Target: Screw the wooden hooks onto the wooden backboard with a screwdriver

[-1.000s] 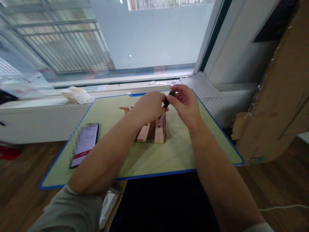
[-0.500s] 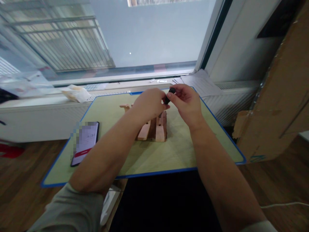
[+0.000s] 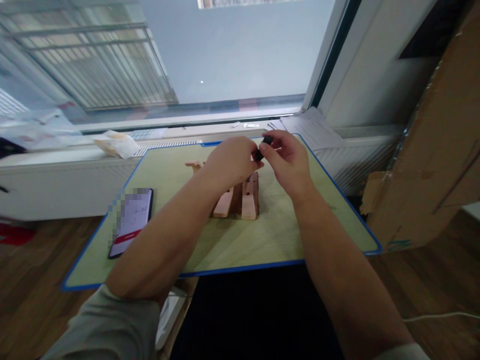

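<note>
My left hand [image 3: 235, 159] and my right hand [image 3: 291, 159] meet above the far half of the small table. Between their fingertips is a small black cylindrical piece [image 3: 264, 146], its kind too small to make out. My right thumb and fingers pinch its upper end, while my left fingers close around the lower end. Beneath my left hand lies a wooden piece [image 3: 249, 206] with two pale slats, dark holes and a darker strip between them. My left hand and forearm cover part of it. A curved pale wooden end [image 3: 193, 165] pokes out to the left.
A phone [image 3: 132, 220] lies on the left of the blue-edged table [image 3: 277, 240]. Behind stand a windowsill with a crumpled packet [image 3: 117, 144] and papers [image 3: 311, 127], above a white radiator [image 3: 337, 165]. A large cardboard box [image 3: 431, 165] is on the right.
Both hands stay almost in place on the black piece; my right hand and forearm have shifted very slightly left. The wooden piece and phone lie as before.
</note>
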`<action>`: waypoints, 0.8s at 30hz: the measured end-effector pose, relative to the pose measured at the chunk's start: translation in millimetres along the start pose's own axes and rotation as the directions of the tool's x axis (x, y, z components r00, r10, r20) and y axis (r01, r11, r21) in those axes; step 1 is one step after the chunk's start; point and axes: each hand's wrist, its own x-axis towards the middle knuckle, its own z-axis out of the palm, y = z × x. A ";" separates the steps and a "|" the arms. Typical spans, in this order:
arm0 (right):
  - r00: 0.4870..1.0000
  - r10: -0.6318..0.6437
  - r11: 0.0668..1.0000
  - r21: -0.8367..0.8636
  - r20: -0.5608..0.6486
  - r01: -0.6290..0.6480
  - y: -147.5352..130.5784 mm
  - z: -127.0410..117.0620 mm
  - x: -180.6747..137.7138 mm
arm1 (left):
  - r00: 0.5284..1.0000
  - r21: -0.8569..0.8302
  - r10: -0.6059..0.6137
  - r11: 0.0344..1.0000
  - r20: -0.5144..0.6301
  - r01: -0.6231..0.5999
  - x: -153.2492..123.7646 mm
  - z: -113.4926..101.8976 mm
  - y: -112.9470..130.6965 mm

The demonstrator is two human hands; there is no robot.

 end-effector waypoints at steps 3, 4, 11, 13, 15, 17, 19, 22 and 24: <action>0.999 -0.016 1.000 -0.026 0.033 0.016 -0.7 -2.8 -1.2 | 1.000 -0.008 -0.011 1.000 0.000 0.011 -0.6 0.8 -1.1; 0.999 -0.027 0.999 -0.026 0.040 0.028 0.3 -3.2 -1.1 | 1.000 -0.009 -0.016 1.000 -0.003 0.016 -0.7 1.2 -1.5; 0.999 -0.034 0.999 0.025 -0.009 0.035 13.5 3.8 0.1 | 1.000 0.029 -0.002 1.000 0.007 0.002 2.7 3.9 -3.8; 1.000 -0.030 0.999 0.031 0.008 0.030 12.7 4.0 -0.8 | 1.000 0.045 0.004 0.999 0.005 -0.004 3.7 4.4 -4.5; 0.999 -0.031 0.999 0.028 0.041 0.030 9.4 2.6 -1.8 | 1.000 0.055 0.001 0.998 -0.001 -0.001 4.0 4.5 -5.2; 0.998 -0.022 1.000 0.017 0.065 0.021 6.2 0.9 -2.5 | 1.000 0.067 0.003 0.998 -0.004 -0.003 3.6 4.3 -5.8; 0.998 -0.009 1.000 0.011 0.070 0.008 5.3 0.3 -2.3 | 1.000 0.077 0.006 0.997 -0.005 -0.006 2.7 3.7 -6.0; 1.000 -0.008 1.000 0.029 0.027 0.007 9.3 2.4 -0.8 | 1.000 0.078 0.006 0.997 0.001 -0.006 1.7 2.7 -5.2; 1.000 -0.013 0.999 0.037 -0.014 0.014 12.7 4.9 0.1 | 1.000 0.086 0.007 0.996 0.010 -0.008 1.5 2.3 -4.2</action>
